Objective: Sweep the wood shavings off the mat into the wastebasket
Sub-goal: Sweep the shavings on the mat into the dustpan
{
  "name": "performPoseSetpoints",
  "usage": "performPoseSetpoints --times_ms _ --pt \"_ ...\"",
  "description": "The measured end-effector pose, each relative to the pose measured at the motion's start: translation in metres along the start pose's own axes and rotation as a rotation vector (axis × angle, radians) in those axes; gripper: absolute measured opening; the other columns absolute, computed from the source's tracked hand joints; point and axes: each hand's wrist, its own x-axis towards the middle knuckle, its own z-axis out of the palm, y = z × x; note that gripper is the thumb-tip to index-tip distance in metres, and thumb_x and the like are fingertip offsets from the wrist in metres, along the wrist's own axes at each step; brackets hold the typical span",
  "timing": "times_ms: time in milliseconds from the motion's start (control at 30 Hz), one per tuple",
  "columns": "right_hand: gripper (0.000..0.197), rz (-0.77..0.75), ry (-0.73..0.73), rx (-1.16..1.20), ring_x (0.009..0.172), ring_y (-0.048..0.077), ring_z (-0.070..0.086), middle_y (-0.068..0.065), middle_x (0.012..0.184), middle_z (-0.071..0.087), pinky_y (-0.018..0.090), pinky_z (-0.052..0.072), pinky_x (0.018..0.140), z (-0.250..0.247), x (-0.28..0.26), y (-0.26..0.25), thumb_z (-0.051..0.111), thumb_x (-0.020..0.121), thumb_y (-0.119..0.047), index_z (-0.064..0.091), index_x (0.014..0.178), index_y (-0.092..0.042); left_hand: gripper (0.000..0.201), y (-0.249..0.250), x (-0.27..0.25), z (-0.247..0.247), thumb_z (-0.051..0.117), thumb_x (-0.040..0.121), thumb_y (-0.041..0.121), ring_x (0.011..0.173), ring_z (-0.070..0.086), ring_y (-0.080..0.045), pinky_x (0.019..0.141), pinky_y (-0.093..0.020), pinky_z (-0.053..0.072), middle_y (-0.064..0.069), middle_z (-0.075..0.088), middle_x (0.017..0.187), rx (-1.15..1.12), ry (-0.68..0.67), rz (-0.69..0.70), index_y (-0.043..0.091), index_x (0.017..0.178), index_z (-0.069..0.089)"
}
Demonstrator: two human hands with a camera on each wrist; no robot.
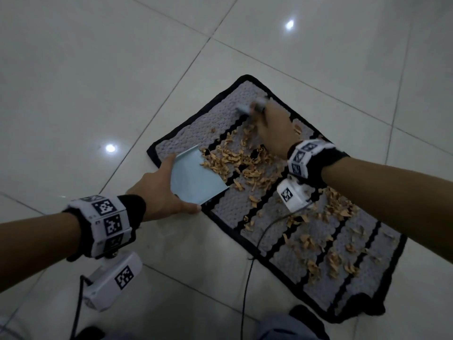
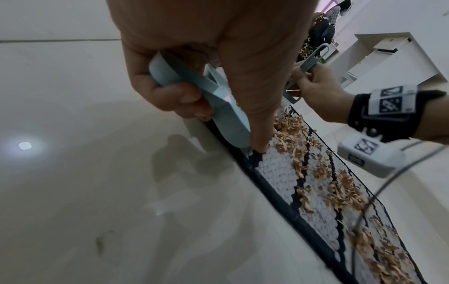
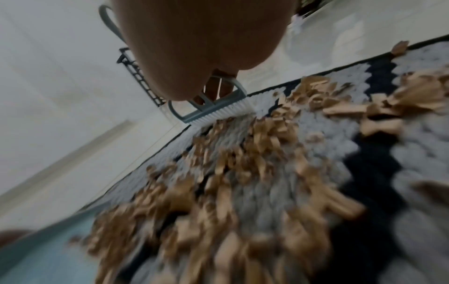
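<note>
Nearest us, wood shavings (image 1: 316, 244) lie scattered across the mat (image 1: 362, 285), so we judge most of the sweeping is left. Our left hand (image 1: 157, 192) grips the pale blue dustpan (image 1: 193, 177), its lip on the mat's edge beside a heap, the pan bare. Farther off, our right hand (image 1: 274, 128) clasps the brush (image 3: 213, 109), bristles on the mat. We see no wastebasket.
</note>
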Motion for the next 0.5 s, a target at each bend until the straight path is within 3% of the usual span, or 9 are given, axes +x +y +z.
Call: performPoseSetpoints --times_ms 100,167,233,267,333,433,500 --pt "0.021 -0.176 -0.206 -0.094 0.061 0.016 0.041 0.014 0.091 0.063 0.027 0.031 0.06 0.0 -0.026 -0.015 0.044 0.101 -0.015 0.057 0.113 -0.002 0.128 -0.001 0.001 0.0 0.086 0.063 0.052 0.094 0.048 -0.018 0.081 -0.028 0.043 -0.006 0.054 0.131 -0.003 -0.003 0.002 0.031 0.154 -0.001" --pt "0.022 -0.233 -0.236 -0.084 0.066 0.012 0.046 0.011 0.091 0.064 0.019 0.03 0.058 -0.004 -0.031 -0.02 0.044 0.099 -0.013 0.057 0.113 -0.001 0.128 -0.002 0.001 0.002 0.086 0.063 0.052 0.092 0.048 -0.019 0.079 -0.029 0.043 -0.004 0.054 0.123 -0.005 -0.001 0.001 0.032 0.153 -0.002" --pt "0.02 -0.174 -0.138 0.017 0.063 0.0 0.052 0.001 0.077 0.059 0.012 0.035 0.056 -0.007 -0.026 -0.02 0.044 0.1 -0.013 0.057 0.111 -0.002 0.127 -0.003 0.002 0.004 0.086 0.062 0.051 0.091 0.05 -0.019 0.077 -0.03 0.043 0.001 0.05 0.112 -0.007 0.002 0.004 0.032 0.153 -0.001" --pt "0.02 -0.115 -0.06 0.069 0.064 0.001 0.057 0.0 0.075 0.059 0.019 0.041 0.055 -0.009 -0.02 -0.02 0.044 0.102 -0.017 0.056 0.11 -0.004 0.126 -0.004 0.002 0.004 0.087 0.062 0.051 0.091 0.05 -0.02 0.077 -0.03 0.043 0.002 0.049 0.11 -0.009 0.004 0.006 0.032 0.152 0.0" --pt "0.024 -0.012 0.086 0.123 0.065 0.01 0.061 0.006 0.077 0.063 0.032 0.047 0.057 -0.012 -0.004 -0.012 0.04 0.104 -0.025 0.054 0.107 -0.005 0.127 -0.005 0.003 0.005 0.087 0.062 0.052 0.09 0.051 -0.02 0.077 -0.03 0.044 0.003 0.049 0.108 -0.007 0.01 0.012 0.032 0.152 -0.001" --pt "0.028 0.056 0.203 0.121 0.065 0.026 0.058 0.016 0.082 0.065 0.035 0.04 0.056 -0.017 0.02 0.001 0.038 0.105 -0.024 0.054 0.108 -0.002 0.128 -0.006 0.003 0.006 0.086 0.062 0.053 0.09 0.051 -0.02 0.077 -0.03 0.044 0.004 0.049 0.108 0.002 0.016 0.015 0.031 0.152 -0.001" --pt "0.03 0.103 0.206 0.081 0.076 0.031 0.061 0.021 0.094 0.067 0.027 0.035 0.059 -0.015 0.031 0.011 0.039 0.104 -0.024 0.055 0.114 0.0 0.127 -0.007 0.003 0.007 0.086 0.061 0.054 0.09 0.051 -0.02 0.076 -0.03 0.044 0.004 0.049 0.109 0.006 0.02 0.018 0.032 0.152 -0.001"
